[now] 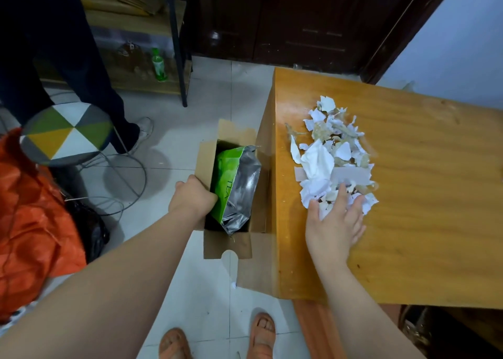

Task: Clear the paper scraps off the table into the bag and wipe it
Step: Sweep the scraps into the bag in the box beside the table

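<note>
Paper scraps (333,154) heaped on table (435,222); right hand (333,228) spread flat, left hand (192,195) gripping bag (236,184)

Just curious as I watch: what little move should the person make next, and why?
Probably sweep the right hand leftward, pushing the paper scraps over the table edge. The pile is still on top, and the left hand holds the green bag open in the box just below.

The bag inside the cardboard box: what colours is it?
Green outside, silver foil inside, seen in the head view: the bag.
</note>
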`<state>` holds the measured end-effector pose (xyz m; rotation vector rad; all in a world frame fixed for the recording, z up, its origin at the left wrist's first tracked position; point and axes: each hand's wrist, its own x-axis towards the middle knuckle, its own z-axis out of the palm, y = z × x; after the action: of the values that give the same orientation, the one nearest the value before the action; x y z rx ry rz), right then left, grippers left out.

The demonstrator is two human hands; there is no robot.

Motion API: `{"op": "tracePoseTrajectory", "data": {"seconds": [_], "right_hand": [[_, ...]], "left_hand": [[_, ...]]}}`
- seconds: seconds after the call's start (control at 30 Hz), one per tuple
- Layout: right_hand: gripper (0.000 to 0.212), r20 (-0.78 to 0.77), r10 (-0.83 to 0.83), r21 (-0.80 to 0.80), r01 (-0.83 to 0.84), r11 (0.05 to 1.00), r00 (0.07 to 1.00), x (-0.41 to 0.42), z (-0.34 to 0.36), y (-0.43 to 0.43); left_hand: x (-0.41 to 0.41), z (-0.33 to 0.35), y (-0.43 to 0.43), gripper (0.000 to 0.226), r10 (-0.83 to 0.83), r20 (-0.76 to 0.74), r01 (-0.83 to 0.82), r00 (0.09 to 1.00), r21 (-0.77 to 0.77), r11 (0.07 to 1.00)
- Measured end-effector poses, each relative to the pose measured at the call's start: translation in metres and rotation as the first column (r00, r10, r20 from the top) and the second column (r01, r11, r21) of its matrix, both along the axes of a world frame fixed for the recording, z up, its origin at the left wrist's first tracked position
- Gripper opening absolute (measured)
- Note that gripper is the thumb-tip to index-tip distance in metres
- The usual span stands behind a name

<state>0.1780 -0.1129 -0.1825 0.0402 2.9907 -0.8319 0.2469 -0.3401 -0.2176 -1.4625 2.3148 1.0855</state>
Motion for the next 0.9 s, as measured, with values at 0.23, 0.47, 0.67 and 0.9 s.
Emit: {"op": "tracePoseTrajectory", "data": {"seconds": [0.23,0.47,0.67,0.9], "right_hand": [[0.062,-0.026,0.11,-0.05,-0.111,0.993,0.994,0.014,0.005,-0.017],[0.056,-0.104,0.102,-0.062,-0.109,0.992,0.989,0.011,0.006,-0.018],[0.061,0.001,0.22,-0.093,-0.219,0.971,0.975,0.007,0.005,-0.021],[0.063,-0.026,0.255,-0.188,-0.255,0.948,0.967,0.041,0.004,-0.059]], "left_hand": [[-0.003,-0.002,0.002,0.037,0.015,0.026,-0.016,1.0,0.024,1.0],[-0.004,0.0,0.002,0.036,0.029,0.037,-0.03,0.999,0.012,0.999],[-0.007,0.001,0.005,0.04,0.09,0.032,-0.09,0.995,-0.012,0.996],[-0.01,-0.003,0.02,0.039,0.088,0.007,-0.088,0.996,-0.011,0.996]]}}
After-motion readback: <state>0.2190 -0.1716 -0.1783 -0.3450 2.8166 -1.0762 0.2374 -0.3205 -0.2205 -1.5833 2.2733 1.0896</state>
